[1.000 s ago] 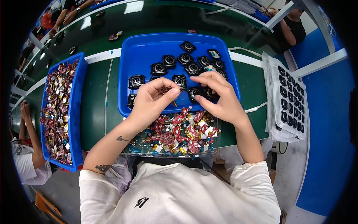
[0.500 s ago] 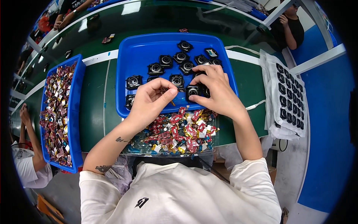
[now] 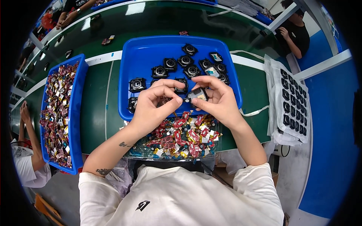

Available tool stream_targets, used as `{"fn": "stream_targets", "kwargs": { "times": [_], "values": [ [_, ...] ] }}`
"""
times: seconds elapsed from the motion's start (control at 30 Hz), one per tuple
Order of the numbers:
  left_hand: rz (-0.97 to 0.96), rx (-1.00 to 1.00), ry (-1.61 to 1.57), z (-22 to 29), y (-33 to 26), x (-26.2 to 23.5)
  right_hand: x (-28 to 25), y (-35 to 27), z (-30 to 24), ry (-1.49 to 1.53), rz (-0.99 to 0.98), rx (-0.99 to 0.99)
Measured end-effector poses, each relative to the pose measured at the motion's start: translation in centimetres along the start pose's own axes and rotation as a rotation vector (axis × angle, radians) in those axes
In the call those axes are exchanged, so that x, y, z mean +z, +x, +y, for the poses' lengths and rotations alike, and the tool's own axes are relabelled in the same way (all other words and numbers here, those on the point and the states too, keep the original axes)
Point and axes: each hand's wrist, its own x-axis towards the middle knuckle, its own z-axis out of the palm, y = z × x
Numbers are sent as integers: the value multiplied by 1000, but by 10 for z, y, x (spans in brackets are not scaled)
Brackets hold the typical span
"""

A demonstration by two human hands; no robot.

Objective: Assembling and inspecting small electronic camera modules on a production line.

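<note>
Case [image 3: 200, 94] is held between thumb and fingers by right hand [image 3: 221, 102], above tray [image 3: 140, 56]; judged light, stiff, slightly slick, best gripped by rim. Just left of that grip, board [image 3: 164, 100] is pinched by left hand [image 3: 151, 106]; probably fragile, edges preferred.

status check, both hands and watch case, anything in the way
Left hand pinching red circuit board, partly hidden. Right hand gripping black watch case, grey side showing. Other watch cases close by in blue tray.
</note>
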Motion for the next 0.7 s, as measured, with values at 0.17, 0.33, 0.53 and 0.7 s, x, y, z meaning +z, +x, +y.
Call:
{"fn": "stream_targets", "kwargs": {
  "times": [0.17,0.33,0.53,0.7],
  "values": [
    [21,106,159,-4,1,1,11,-3,11,-4,5,-22],
    [35,0,204,0,0,0,19,-6,14,-18,-32,-32],
    [53,11,272,-4,1,-1,24,-6,13,-68,-1,-130],
    [94,10,250,-6,0,1,25,-7,13,-42,12,-94]
  ]
}}
